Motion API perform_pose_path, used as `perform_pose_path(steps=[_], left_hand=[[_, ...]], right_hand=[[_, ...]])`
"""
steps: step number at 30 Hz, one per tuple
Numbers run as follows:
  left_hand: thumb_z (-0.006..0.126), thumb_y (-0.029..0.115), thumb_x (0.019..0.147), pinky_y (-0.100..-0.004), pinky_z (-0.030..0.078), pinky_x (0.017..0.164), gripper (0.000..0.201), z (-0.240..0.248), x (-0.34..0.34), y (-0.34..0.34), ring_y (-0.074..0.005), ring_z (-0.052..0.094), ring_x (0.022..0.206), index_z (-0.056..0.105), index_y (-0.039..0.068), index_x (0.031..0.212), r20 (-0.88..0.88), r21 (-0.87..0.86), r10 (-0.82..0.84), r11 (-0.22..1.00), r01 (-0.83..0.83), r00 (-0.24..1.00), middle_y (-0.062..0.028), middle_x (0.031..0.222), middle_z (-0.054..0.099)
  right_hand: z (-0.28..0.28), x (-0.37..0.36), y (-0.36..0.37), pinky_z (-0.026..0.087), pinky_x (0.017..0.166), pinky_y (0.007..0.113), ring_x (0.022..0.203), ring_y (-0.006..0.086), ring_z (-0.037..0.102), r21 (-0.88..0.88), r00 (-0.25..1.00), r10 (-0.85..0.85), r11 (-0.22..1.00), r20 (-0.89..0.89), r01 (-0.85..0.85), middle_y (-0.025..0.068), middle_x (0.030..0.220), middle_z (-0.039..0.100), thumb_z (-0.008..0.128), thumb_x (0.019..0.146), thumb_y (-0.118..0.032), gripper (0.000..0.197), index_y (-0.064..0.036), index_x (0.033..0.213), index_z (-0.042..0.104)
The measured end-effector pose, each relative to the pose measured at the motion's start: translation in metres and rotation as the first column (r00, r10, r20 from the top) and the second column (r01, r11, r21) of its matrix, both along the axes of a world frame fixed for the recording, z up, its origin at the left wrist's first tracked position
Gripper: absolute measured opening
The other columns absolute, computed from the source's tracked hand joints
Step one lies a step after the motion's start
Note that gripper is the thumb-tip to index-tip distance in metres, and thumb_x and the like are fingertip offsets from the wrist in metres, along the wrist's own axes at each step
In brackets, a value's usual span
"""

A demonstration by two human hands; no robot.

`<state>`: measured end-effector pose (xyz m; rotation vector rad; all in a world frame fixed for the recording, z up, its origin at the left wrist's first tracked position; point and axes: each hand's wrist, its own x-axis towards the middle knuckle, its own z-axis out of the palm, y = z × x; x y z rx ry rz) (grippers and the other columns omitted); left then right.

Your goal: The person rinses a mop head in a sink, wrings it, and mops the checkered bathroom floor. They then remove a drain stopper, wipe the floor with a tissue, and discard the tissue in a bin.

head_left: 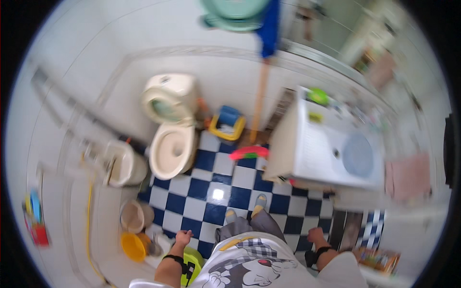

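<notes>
My left hand hangs at my left side, its fingers curled in with nothing seen in them. Just below it stands a lime-green basin, partly hidden by my forearm and shirt. On my right, my right hand is held low over the floor, fingers folded and no object showing in it. Dark straps circle both wrists. Between the hands, my feet in grey-blue slippers stand on the blue and white checkered floor.
Ahead on the left is a toilet with its lid up. A yellow bin and a pink plastic item sit beyond my feet. The washbasin counter juts out at right. Buckets and an orange basin line the left wall, near a yellow hose.
</notes>
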<state>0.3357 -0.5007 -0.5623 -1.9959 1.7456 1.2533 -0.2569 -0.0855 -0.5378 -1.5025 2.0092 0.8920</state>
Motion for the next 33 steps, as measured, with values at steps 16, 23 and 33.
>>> perform_pose_path(steps=[16, 23, 33], left_hand=[[0.048, 0.022, 0.099, -0.0428, 0.050, 0.076, 0.028, 0.143, -0.478, 0.081, -0.0399, 0.065, 0.085, 0.069, 0.004, 0.093, -0.275, -0.512, -0.825, 0.561, 0.650, 0.494, -0.0226, 0.087, 0.067], [0.057, 0.008, 0.091, -0.0386, 0.052, 0.069, 0.039, 0.241, -0.687, 0.244, -0.0272, 0.064, 0.072, 0.051, 0.008, 0.130, -0.439, -0.521, -0.871, 0.448, 0.726, 0.222, -0.0143, 0.087, 0.066], [0.067, 0.021, 0.087, -0.0450, 0.040, 0.102, 0.065, 0.371, -0.916, 0.423, -0.0382, 0.052, 0.116, 0.041, -0.001, 0.142, -0.276, -0.905, -0.902, 0.128, 0.406, -0.332, -0.0221, 0.126, 0.057]], right_hand=[[-0.063, 0.090, 0.318, 0.050, 0.045, 0.040, 0.055, 0.0264, 0.064, 0.090, -0.519, -0.575, -0.611, 0.633, 0.787, 0.0125, 0.067, 0.064, 0.060, 0.085, -0.018, 0.018, -0.0025, 0.079, 0.065], [0.011, -0.019, 0.369, 0.050, 0.044, 0.037, 0.053, 0.0220, 0.062, 0.001, -0.474, -0.472, -0.708, 0.744, 0.706, 0.0130, 0.068, 0.064, 0.054, 0.093, -0.013, 0.019, 0.0027, 0.090, 0.064], [0.039, -0.095, 0.402, 0.051, 0.048, 0.036, 0.058, 0.0219, 0.063, 0.274, -0.566, 0.050, -0.908, 0.823, 0.317, 0.0133, 0.073, 0.065, 0.060, 0.093, -0.014, 0.020, 0.0030, 0.104, 0.062]])
